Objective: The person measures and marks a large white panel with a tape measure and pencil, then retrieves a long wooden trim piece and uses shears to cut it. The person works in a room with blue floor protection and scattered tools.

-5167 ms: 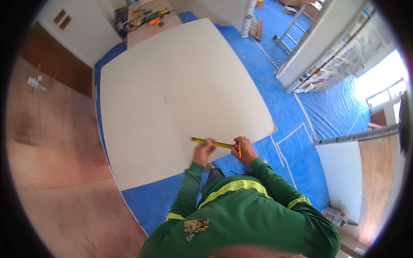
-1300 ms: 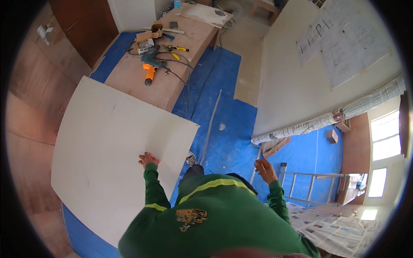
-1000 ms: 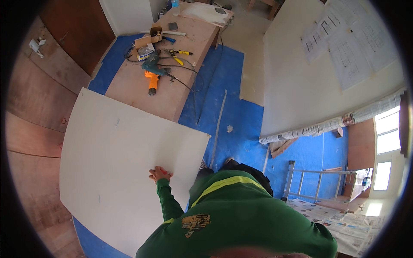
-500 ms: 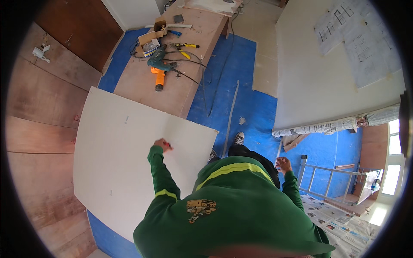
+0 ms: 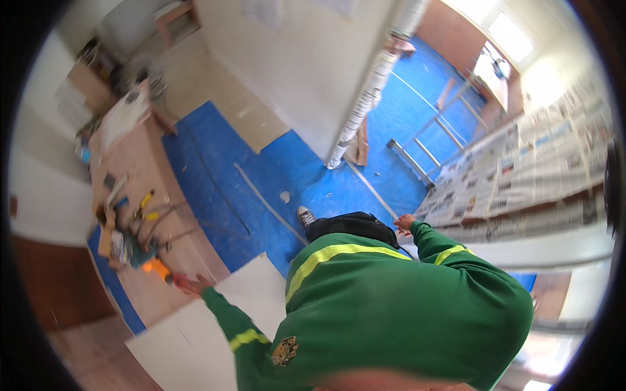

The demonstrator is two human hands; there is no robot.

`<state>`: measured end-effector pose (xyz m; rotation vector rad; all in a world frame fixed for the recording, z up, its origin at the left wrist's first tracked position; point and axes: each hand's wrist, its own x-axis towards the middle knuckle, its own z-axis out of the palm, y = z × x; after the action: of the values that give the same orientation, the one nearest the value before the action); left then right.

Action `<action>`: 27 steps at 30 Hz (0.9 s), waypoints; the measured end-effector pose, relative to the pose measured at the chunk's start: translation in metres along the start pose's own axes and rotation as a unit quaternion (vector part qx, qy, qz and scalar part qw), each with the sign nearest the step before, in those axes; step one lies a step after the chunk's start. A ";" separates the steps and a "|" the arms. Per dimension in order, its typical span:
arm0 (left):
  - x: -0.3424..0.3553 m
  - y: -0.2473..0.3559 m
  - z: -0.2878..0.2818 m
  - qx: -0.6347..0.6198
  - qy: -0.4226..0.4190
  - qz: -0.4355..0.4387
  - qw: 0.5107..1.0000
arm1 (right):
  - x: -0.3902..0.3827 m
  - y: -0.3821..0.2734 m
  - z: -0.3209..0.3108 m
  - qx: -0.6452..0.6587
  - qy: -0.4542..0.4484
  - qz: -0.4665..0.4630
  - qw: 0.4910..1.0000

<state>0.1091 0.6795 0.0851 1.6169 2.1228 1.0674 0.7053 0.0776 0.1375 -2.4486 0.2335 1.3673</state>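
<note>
My left hand [image 5: 197, 284] reaches out to the left over the corner of a large white board [image 5: 195, 332] lying on the floor. Its fingers are at a small red object [image 5: 178, 281] on the edge of a wooden panel [image 5: 189, 244]; I cannot tell whether they grip it. An orange power tool [image 5: 154, 266] lies just beyond. My right hand [image 5: 404, 224] hangs out to the right above the blue floor sheet [image 5: 261, 176], fingers loosely apart and holding nothing. My green sleeves with yellow stripes fill the lower part of the view.
Yellow-handled tools [image 5: 147, 207] and cables lie scattered on the wooden panel. A metal ladder [image 5: 424, 155] lies on the blue sheet to the right, beside newspaper-covered surfaces [image 5: 521, 176]. A wrapped roll [image 5: 365, 98] leans along a white wall. My shoe [image 5: 304, 216] is on the blue sheet.
My view has swung round to the right, so the white board has slid to the lower left. My left hand left the board's face and stretched toward the tools; the right hand came forward.
</note>
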 end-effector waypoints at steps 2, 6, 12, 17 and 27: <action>-0.053 0.012 0.006 0.367 -0.100 0.011 0.925 | -0.002 0.036 0.012 0.051 0.024 0.055 0.997; -0.106 0.025 0.005 0.408 -0.075 0.019 0.909 | -0.015 0.087 0.055 0.053 -0.013 0.077 0.996; -0.111 0.039 0.000 0.380 -0.057 0.019 0.923 | 0.008 0.092 0.070 -0.085 -0.098 0.024 0.991; -0.116 0.041 -0.001 0.402 -0.046 0.004 0.915 | 0.023 0.016 0.032 0.005 -0.037 -0.005 0.999; -0.114 0.036 -0.003 0.399 -0.031 0.036 0.916 | 0.007 -0.074 0.025 0.016 -0.019 -0.152 0.988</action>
<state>0.1723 0.5785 0.0873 2.0079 2.6465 0.1105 0.7110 0.1559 0.1341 -2.3119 -0.1221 1.2645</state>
